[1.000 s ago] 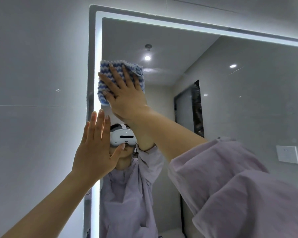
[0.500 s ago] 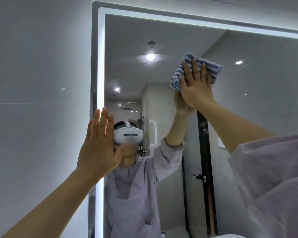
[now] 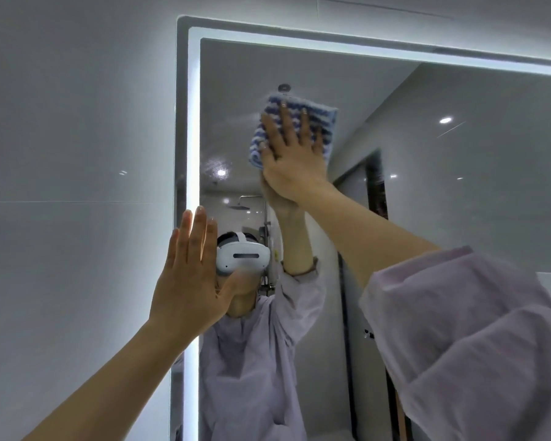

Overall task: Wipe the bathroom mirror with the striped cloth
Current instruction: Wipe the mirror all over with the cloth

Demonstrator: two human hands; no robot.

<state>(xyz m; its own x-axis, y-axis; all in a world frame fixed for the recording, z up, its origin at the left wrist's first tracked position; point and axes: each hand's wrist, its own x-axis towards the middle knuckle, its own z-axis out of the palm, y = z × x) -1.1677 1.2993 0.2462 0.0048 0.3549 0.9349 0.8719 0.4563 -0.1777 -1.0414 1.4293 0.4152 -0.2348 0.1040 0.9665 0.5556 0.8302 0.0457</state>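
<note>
Step in hand: we judge that we are in the middle of the wiping, working high on the mirror (image 3: 442,218) towards its upper left corner.
Cloth: the striped cloth (image 3: 325,120), folded to a pad, lies flat on the glass a little below the top edge and well in from the lit strip (image 3: 193,122) on the left side.
Right hand: our right hand (image 3: 291,160) presses the cloth to the glass with straight, spread fingers; nothing is curled round it.
Left hand: our left hand (image 3: 188,281) is flat with its fingers straight and close together, set at the mirror's left edge lower down. It looks like a brace, though we cannot tell if it truly touches.
Done so far: we cannot read it. The glass shows no clear wipe marks.
Left to do: a faint hazy patch (image 3: 218,168) sits below and left of the cloth. We reckon that patch, the lower glass and the whole right side are not yet covered.
Risk: with only flat pressure, the cloth could slip from under our palm.
</note>
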